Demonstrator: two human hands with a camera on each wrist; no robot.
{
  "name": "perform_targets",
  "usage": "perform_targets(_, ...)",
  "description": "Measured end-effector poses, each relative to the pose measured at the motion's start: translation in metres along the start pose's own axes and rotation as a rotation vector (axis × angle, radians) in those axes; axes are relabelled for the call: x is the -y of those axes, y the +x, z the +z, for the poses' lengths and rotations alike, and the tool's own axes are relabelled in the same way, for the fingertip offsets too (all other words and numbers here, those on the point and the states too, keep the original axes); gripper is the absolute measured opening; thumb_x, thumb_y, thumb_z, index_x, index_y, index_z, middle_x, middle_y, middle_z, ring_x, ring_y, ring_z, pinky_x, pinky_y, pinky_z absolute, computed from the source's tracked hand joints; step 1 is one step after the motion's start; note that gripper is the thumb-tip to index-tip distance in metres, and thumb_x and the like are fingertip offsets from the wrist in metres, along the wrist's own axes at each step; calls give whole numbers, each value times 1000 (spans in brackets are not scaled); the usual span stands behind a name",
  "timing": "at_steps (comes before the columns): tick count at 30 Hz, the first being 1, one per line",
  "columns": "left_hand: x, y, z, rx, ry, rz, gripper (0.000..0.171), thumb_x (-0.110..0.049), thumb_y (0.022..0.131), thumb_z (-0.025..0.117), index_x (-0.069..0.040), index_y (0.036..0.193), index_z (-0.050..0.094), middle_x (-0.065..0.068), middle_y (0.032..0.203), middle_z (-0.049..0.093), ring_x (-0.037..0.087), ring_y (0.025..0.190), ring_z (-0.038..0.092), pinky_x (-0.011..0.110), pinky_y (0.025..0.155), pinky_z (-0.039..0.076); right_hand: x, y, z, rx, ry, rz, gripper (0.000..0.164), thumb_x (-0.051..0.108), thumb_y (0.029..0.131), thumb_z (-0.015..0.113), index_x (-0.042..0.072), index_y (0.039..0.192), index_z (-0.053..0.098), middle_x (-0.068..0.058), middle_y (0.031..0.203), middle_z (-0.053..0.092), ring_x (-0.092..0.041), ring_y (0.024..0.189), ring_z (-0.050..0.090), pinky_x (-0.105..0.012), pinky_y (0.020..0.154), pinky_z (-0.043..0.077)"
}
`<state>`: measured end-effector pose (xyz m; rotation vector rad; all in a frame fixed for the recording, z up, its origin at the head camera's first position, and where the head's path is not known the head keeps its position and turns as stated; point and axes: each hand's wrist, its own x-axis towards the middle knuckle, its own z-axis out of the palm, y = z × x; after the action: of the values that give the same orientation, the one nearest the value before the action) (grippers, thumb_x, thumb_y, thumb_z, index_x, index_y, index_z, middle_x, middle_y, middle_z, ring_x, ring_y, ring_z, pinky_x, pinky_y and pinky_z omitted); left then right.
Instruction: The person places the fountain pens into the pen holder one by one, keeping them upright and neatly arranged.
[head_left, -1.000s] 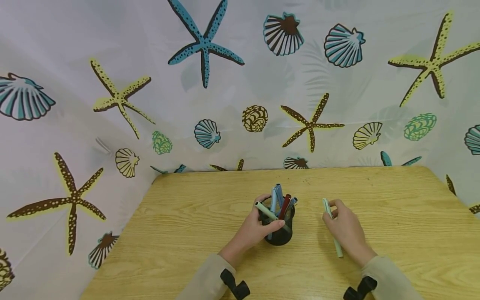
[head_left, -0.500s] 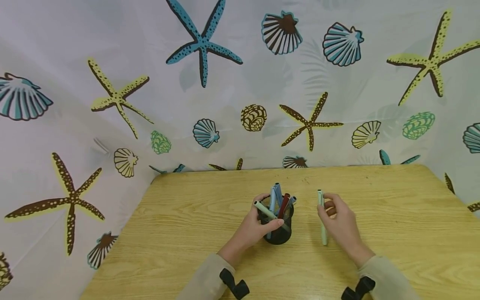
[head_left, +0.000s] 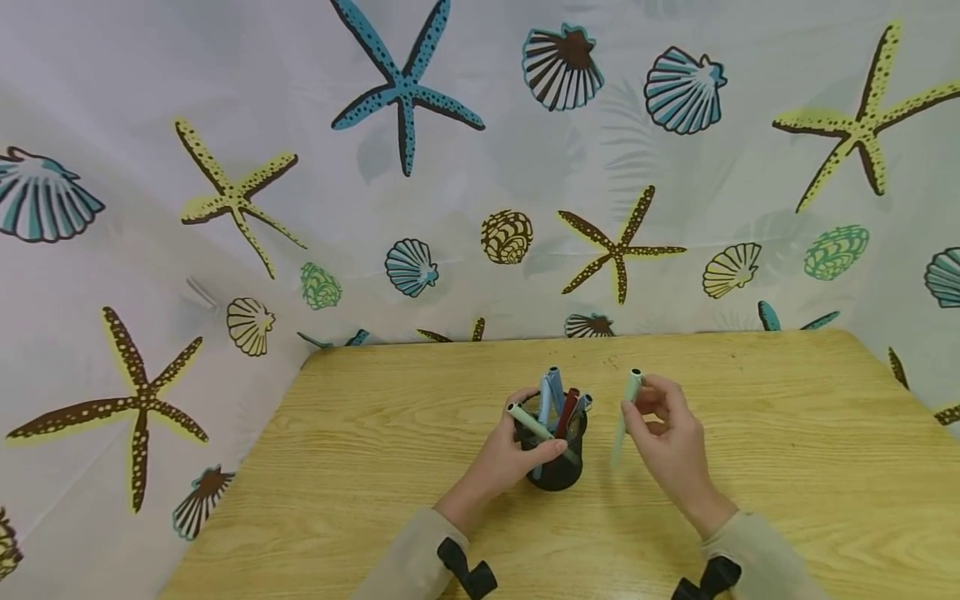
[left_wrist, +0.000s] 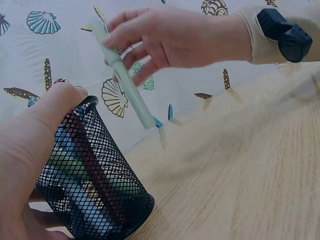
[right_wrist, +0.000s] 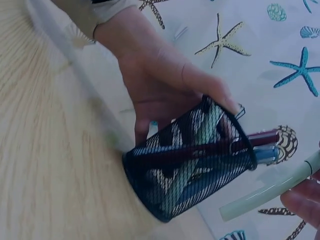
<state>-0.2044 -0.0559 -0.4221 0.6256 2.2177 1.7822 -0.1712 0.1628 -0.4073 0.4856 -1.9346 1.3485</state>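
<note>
My left hand [head_left: 504,457] grips a black mesh pen holder [head_left: 561,473], its thumb over the near rim. Inside lean a light green pen [head_left: 529,419], a dark red pen [head_left: 567,412] and several blue pens [head_left: 545,402]. To the right of the holder, my right hand [head_left: 673,443] pinches another light green pen [left_wrist: 131,91] near its upper end, between thumb and fingers. That pen hangs steeply, slightly tilted, with its lower end off the table in the left wrist view. In the right wrist view, the mesh holder [right_wrist: 187,165] and held pen [right_wrist: 267,194] stand apart.
The wooden table [head_left: 360,442] reaches back to a pale curtain [head_left: 465,292] printed with starfish and shells, which also encloses the left and right sides. A black camera band [head_left: 468,571] sits on each wrist.
My right hand has lifted the light green pen off the table, brought it left towards the holder and turned it more upright. My left hand has stayed on the holder.
</note>
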Motion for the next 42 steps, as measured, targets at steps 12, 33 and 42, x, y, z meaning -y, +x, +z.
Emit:
perform_targets(12,1,1,0,-5,23,23,72,-22,87,68,-22,143,22,14,137,39,28,119,46,46,93,40,6,11,20,-119,238,-181,41,-23,78,57,-17,115,42,-22,88,55,-11,80,61,-18,65,50)
perform_targets(33,-1,1,0,-1,43,56,71,-17,87,67,-15,143,22,13,135,43,28,119,46,46,96,37,6,-2,50,35,195,-116,46,-19,78,62,-5,119,46,-14,92,59,-15,80,61,-24,61,51)
perform_targets(42,-1,0,0,-3,41,58,72,-19,87,67,-16,143,22,15,134,43,30,120,45,49,96,35,22,-5,46,88,62,-75,39,-17,78,63,-8,113,49,-18,90,60,-27,79,60,-30,65,52)
